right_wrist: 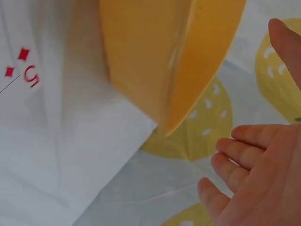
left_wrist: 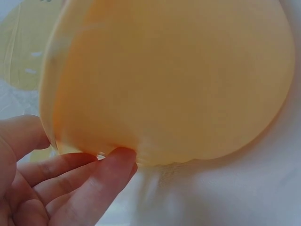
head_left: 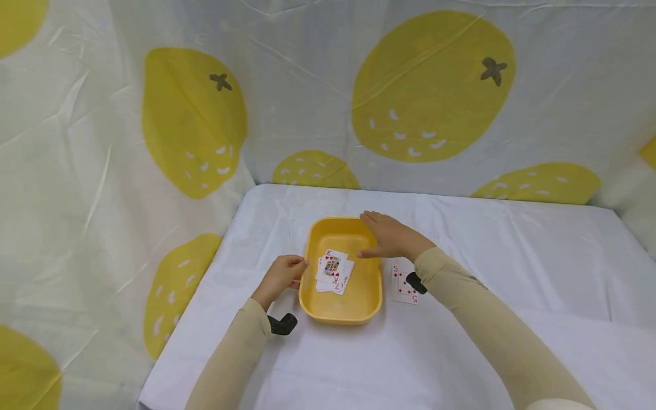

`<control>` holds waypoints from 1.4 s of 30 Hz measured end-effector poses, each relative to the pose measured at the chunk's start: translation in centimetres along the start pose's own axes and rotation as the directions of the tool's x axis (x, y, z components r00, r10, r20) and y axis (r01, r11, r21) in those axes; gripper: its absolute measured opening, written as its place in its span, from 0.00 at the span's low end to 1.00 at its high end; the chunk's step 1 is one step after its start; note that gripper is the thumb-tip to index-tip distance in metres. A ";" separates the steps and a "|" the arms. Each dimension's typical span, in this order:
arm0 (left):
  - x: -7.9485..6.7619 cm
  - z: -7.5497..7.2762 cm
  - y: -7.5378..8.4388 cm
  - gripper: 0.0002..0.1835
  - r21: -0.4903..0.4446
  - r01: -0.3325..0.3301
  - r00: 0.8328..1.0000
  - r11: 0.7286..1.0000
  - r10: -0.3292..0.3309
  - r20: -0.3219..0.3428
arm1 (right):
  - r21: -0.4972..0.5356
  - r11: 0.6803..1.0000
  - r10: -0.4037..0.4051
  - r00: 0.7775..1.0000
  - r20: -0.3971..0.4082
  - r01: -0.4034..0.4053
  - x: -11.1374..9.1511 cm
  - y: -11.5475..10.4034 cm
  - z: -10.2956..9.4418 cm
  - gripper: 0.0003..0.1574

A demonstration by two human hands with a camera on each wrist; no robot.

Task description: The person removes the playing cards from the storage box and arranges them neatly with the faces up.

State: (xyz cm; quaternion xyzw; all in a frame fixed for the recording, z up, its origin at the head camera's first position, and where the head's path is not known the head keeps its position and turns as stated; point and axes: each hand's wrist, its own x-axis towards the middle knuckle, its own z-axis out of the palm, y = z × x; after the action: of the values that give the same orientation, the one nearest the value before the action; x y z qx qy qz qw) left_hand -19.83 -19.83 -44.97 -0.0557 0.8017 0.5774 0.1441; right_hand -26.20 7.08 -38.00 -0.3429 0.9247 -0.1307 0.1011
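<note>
Just below the head view's centre sits a yellow, round-cornered plastic tray (head_left: 335,311), likely light, stiff and best held by both sides, left rim pinched in my left hand (head_left: 279,278), my right hand (head_left: 393,237) spread empty opposite.

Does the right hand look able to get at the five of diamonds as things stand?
Probably yes: the right hand holds nothing, and the five of diamonds lies face up beside the yellow tray, nothing seen resting on it. The hand would likely need to draw back toward it.
</note>
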 end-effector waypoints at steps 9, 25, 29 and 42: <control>0.1 0.0 0.2 0.17 0.007 0.015 1.000 1.000 -0.015 0.003 | 0.029 0.999 -0.040 0.999 0.036 0.039 3.4 -3.2 0.6 0.60; 0.3 -0.1 -0.1 0.17 0.016 0.010 1.000 1.000 -0.010 -0.001 | -0.133 0.989 0.088 0.986 0.143 -0.069 6.1 -5.6 5.0 0.57; 0.4 0.0 -0.1 0.16 0.011 0.005 1.000 1.000 -0.005 -0.006 | -0.113 0.985 0.145 0.978 0.152 -0.128 6.2 -5.6 6.0 0.55; 0.3 0.0 -0.2 0.17 0.009 0.009 1.000 1.000 -0.009 -0.019 | -0.122 0.976 0.201 0.966 0.161 -0.182 6.2 -5.8 8.2 0.51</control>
State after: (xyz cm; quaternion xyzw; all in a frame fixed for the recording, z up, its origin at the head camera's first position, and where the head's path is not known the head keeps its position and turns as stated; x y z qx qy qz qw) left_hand -20.10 -19.83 -45.21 -0.0639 0.8054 0.5725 0.1394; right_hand -25.04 -2.65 -44.55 -0.2667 0.9470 -0.0407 0.1746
